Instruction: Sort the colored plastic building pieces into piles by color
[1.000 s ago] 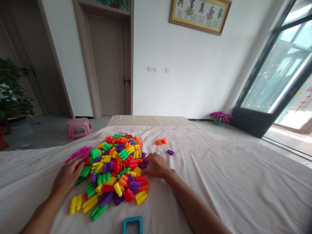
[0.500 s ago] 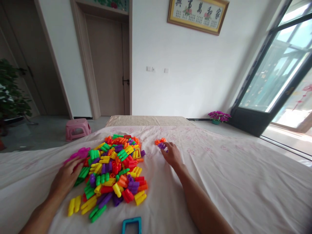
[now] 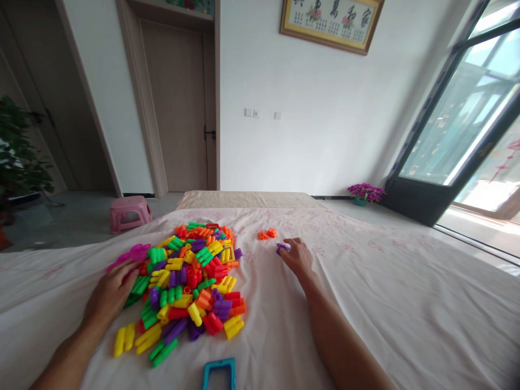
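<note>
Blocks (image 3: 182, 287) lie heaped on the cloth (image 3: 365, 303) beyond a blue frame (image 3: 220, 362). At the heap's left edge rests the left hand (image 3: 109, 292), its grip impossible to tell; well apart, the right hand (image 3: 298, 259) pinches a purple block (image 3: 281, 248), near orange blocks (image 3: 267, 234) slightly farther off.

Gold-framed rectangular wall hanging (image 3: 331, 26) with large black Chinese characters, right to left: 家和萬事, then one cut off at the top; the smaller writing is too small to read.
</note>
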The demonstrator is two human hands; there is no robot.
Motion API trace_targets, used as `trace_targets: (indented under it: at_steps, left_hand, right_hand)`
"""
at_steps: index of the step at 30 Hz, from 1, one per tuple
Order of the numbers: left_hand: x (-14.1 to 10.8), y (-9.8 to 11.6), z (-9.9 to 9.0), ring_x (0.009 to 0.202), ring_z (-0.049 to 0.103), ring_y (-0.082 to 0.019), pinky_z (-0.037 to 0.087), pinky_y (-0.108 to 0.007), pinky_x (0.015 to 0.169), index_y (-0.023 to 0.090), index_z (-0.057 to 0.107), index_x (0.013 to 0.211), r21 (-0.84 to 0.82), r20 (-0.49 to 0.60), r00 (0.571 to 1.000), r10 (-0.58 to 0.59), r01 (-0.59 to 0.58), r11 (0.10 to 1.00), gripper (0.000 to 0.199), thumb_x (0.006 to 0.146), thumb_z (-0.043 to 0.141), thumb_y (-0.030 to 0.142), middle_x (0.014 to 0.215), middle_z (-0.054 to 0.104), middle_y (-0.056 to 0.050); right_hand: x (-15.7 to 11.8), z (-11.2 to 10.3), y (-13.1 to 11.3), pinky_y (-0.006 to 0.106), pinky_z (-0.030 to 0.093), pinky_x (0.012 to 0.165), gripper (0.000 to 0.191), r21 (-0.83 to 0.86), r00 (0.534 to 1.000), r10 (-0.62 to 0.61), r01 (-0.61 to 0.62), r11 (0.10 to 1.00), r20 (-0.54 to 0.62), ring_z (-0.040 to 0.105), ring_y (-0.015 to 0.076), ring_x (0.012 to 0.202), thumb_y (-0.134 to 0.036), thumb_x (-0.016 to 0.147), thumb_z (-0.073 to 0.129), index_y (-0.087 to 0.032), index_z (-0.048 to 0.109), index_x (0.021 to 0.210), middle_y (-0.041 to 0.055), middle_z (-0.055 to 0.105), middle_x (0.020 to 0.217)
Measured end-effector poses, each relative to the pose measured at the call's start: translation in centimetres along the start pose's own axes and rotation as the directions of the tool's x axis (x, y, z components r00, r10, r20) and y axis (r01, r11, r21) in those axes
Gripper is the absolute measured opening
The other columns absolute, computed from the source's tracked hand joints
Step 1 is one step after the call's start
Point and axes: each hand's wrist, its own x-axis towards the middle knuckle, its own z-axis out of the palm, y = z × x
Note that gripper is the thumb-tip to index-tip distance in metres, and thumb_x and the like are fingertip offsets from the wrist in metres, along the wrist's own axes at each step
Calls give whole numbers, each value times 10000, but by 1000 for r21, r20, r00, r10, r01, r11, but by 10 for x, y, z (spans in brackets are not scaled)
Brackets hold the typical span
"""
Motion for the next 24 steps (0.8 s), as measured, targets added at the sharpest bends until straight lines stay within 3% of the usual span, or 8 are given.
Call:
trace_targets:
  at_steps: [4, 9, 11, 13, 16, 18, 20, 24]
  left_hand:
    - [-1, 3, -1, 1292, 649, -314, 454, -451, 1190, 190, 761, 1177, -7, -8, 1000, 6, -6, 1000, 545, 884, 460, 538, 1307, 746, -136]
    - [-1, 5, -2, 1296, 645, -318, 455, -452, 1185, 159, 756, 1191, -1, 11, 1000, 4, -4, 1000, 561, 894, 455, 529, 1324, 736, -154]
    - [-1, 5, -2, 1298, 645, -315, 451, -449, 1189, 167, 755, 1191, -4, 7, 1000, 2, -2, 1000, 553, 893, 457, 526, 1323, 736, -151]
    - [-1, 4, -2, 1308, 638, -321, 443, -458, 1197, 156, 752, 1200, -8, 8, 1000, 2, -2, 1000, 565, 895, 452, 526, 1328, 732, -161]
    - [-1, 3, -1, 1328, 623, -324, 424, -458, 1213, 135, 747, 1221, -7, 19, 1000, -2, 3, 1000, 589, 901, 451, 530, 1349, 719, -171]
    - [-1, 2, -1, 1335, 618, -313, 416, -441, 1221, 150, 746, 1223, -6, 20, 1000, -4, 5, 1000, 575, 903, 458, 530, 1360, 715, -159]
    - [-1, 0, 0, 1335, 619, -306, 414, -435, 1223, 170, 746, 1218, -8, 17, 1000, -5, 6, 1000, 556, 904, 462, 531, 1358, 718, -147]
    - [0, -5, 2, 1327, 621, -313, 420, -463, 1218, 163, 742, 1222, -24, 20, 1000, 9, -9, 1000, 573, 903, 462, 548, 1349, 720, -155]
  right_hand:
    - [-5, -2, -21, 332, 514, 896, 283, 188, 971, -235, 226, 956, 31, 677, 236, 1031, -266, 890, 650, -256, 792, 1135, 75, 751, 1150]
    - [-18, 1, -56, 275, 518, 762, 149, 540, 834, -517, 349, 766, 193, 685, 176, 816, -266, 870, 693, -202, 810, 936, 46, 780, 926]
    - [-26, 2, -68, 251, 508, 711, 199, 618, 738, -588, 300, 726, 333, 686, 172, 800, -345, 849, 756, -206, 821, 977, 32, 784, 904]
    - [-34, 2, -78, 228, 496, 676, 317, 632, 588, -638, 258, 731, 498, 685, 164, 786, -437, 801, 823, -223, 828, 1035, 14, 789, 908]
    - [-45, 3, -88, 198, 469, 647, 406, 569, 417, -644, 305, 764, 641, 676, 145, 765, -480, 730, 883, -243, 833, 1056, -13, 786, 903]
    - [-49, 4, -91, 186, 455, 632, 418, 541, 385, -635, 332, 772, 670, 672, 137, 756, -475, 716, 898, -239, 830, 1055, -20, 779, 882]
    - [-50, 5, -92, 183, 454, 629, 432, 542, 391, -628, 318, 778, 673, 669, 138, 763, -463, 700, 913, -233, 815, 1053, -20, 771, 880]
    - [-46, 9, -89, 192, 459, 625, 503, 605, 397, -619, 178, 776, 678, 645, 137, 771, -405, 601, 972, -210, 757, 1012, -23, 737, 882]
